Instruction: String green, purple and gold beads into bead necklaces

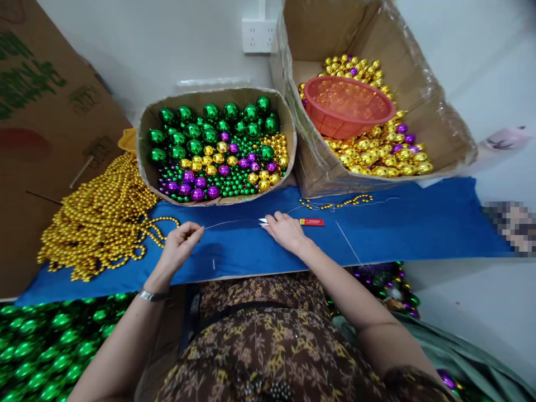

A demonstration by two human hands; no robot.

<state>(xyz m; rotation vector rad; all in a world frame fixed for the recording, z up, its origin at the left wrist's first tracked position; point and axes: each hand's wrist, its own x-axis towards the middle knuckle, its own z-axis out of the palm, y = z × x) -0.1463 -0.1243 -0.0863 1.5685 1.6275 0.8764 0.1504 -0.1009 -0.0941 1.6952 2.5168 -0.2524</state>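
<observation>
My left hand point(181, 241) pinches a thin clear thread point(230, 222) near the end of a gold bead strand point(161, 222) on the blue board point(397, 229). The thread runs right to my right hand point(285, 230), which rests on the board with its fingers closed over a small pair of snips point(263, 221). A red-handled tool point(312, 222) lies just right of that hand.
A heap of gold bead strands point(98, 218) lies at the left. One cardboard box point(288, 131) holds green, gold and purple balls; another box point(439, 128) holds gold balls and an orange basket point(347, 106). Green beads point(50, 340) lie lower left.
</observation>
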